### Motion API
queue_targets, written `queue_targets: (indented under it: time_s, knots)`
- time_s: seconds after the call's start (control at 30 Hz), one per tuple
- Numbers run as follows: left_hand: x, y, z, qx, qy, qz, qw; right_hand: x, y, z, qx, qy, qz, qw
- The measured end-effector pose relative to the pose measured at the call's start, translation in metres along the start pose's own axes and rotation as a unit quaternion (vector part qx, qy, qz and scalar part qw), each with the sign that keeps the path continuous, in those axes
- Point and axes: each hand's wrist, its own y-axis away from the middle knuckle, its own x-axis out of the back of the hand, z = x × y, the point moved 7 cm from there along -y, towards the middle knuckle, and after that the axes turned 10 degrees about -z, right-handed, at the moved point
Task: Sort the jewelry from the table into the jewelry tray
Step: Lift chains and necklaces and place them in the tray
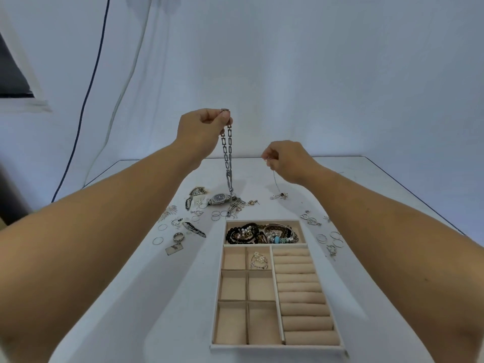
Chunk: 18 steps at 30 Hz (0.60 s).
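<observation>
Our left hand [203,129] pinches the top of the chunky link chain [227,158], held high, its tail down in the heap beside the wristwatch [220,199]. Our right hand [285,159] pinches a fine pendant necklace [275,179], with the pendant down at the tabletop [366,184]. We want both lifted straight and kept apart to avoid tangles, then coiled tail first into the jewelry tray [277,347].

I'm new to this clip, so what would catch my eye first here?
The left hand holds a chunky silver chain hanging high above the table, while the right hand pinches a thin necklace lower down. Nearer, the beige jewelry tray has bracelets piled in its far compartment, with loose rings scattered on both sides.
</observation>
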Motion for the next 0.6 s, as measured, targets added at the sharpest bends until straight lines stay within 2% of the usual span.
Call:
queue_targets:
  time_s: [0.23, 0.6]
  knots:
    - [0.003, 0.005, 0.038, -0.024, 0.009, 0.002, 1.0, 0.026, 0.013, -0.033, 0.051, 0.005, 0.015, 0.999]
    - [0.01, 0.021, 0.094, -0.056, 0.051, 0.023, 0.997, 0.063, 0.04, -0.055, 0.057, -0.02, 0.054, 0.997]
